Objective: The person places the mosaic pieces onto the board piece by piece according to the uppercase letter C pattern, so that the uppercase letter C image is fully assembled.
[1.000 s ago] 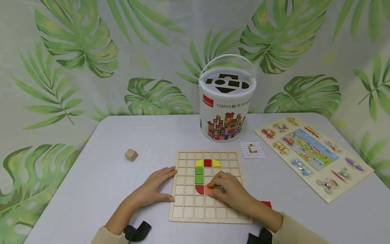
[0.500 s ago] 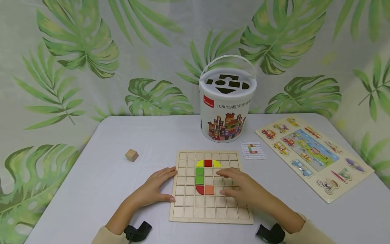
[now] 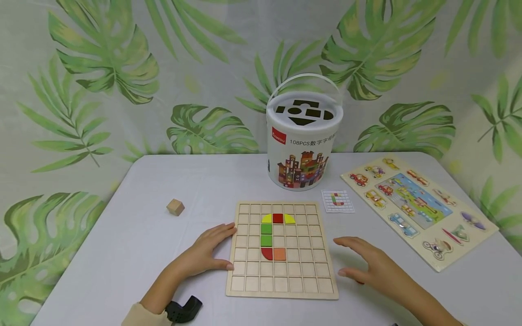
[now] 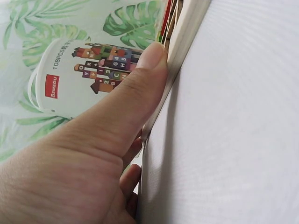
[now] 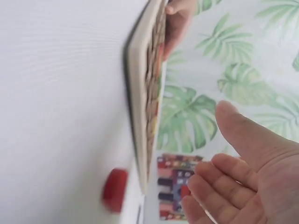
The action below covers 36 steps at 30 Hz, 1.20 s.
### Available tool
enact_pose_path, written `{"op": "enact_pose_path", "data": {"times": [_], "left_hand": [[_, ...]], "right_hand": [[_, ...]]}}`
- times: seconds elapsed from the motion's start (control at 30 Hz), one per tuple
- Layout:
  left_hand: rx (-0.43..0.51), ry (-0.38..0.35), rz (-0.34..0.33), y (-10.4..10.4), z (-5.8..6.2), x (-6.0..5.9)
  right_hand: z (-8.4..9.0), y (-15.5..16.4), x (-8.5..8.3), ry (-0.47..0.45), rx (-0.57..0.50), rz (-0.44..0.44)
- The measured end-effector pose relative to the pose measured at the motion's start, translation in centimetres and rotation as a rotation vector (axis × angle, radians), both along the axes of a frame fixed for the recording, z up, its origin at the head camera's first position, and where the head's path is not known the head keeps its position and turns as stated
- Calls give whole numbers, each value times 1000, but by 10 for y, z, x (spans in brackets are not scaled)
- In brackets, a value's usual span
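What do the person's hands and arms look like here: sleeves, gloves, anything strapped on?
Both hands, the left hand and the right hand, are bare, without gloves or rings. The left arm ends in a cream sleeve cuff, with a black wrist-mounted device beside it. The right forearm shows bare to the frame edge.

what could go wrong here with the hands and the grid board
The right hand hovers open beside the grid board, over a small red piece on the table; in the head view the hand hides it almost wholly, so a blind reach might nudge it off.

The left hand only presses the board's left edge, so a bump from the right may shift the board and unseat the coloured tiles.
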<state>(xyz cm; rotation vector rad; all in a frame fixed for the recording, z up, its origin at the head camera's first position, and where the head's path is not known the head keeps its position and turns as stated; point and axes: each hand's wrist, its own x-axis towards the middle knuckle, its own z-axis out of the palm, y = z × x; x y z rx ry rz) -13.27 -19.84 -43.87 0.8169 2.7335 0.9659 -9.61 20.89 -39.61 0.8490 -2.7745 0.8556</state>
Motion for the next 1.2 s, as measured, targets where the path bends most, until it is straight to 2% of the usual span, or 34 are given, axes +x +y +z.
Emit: {"op": "enact_pose_path", "data": {"times": [0.13,0.3,0.57,0.7,0.83,0.97,1.2], "left_hand": [[-3,0,2,1,1,0],[-5,2,-2,2,2,0],[-5,3,-1,1,0,0],[-4,5,-1,0,-1,0],[-1,6,-2,-1,-1,0],[3,1,-2,-1,-1,1],[2,-5,5,0,1,1]], "right_hand": [[-10,15,8,-8,-1,-30],[-22,30,16,-34,-13,-27],[-35,36,17,-72,-33,-28],[-34,35,16,-106,-15,-30],[-29,32,15,-102,-7,-21],[-23,22,9,-89,-59,31],[-12,-3,-6,-107,-162,172]]}}
